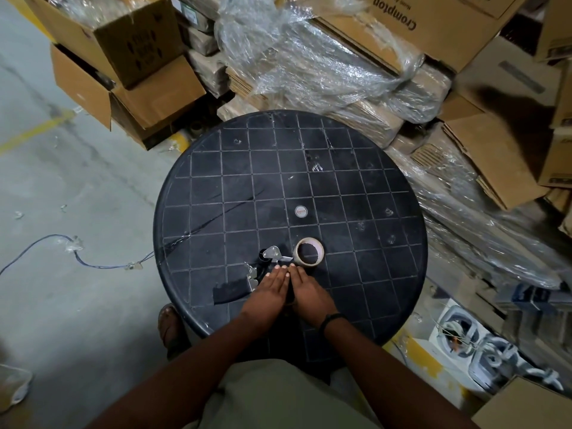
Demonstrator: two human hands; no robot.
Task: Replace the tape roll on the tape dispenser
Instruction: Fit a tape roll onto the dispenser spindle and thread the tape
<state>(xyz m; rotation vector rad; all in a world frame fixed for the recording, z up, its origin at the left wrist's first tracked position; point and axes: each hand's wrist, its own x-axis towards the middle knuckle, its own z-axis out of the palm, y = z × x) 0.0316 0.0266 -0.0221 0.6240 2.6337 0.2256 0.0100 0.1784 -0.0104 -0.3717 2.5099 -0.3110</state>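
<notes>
A tape dispenser [272, 253] lies on its side near the front of a round black table [356, 187]. Its metal side plate, black hub and metal blade end show beyond my fingers. A tape roll [322, 252] with a pale core lies flat just right of the dispenser, a finger's width beyond my fingertips. My left hand [269, 287] rests flat on the dispenser body with straight fingers. My right hand [311, 291] lies beside it, touching it, over the dark handle; whether it grips the handle is hidden.
A black strip [230, 291] lies left of the dispenser's blade end. A small round cap [300, 211] sits at the table's centre. Cardboard boxes [136, 41] and plastic-wrapped stacks [309, 57] crowd the far and right sides. A cable [77, 258] runs over the floor at left.
</notes>
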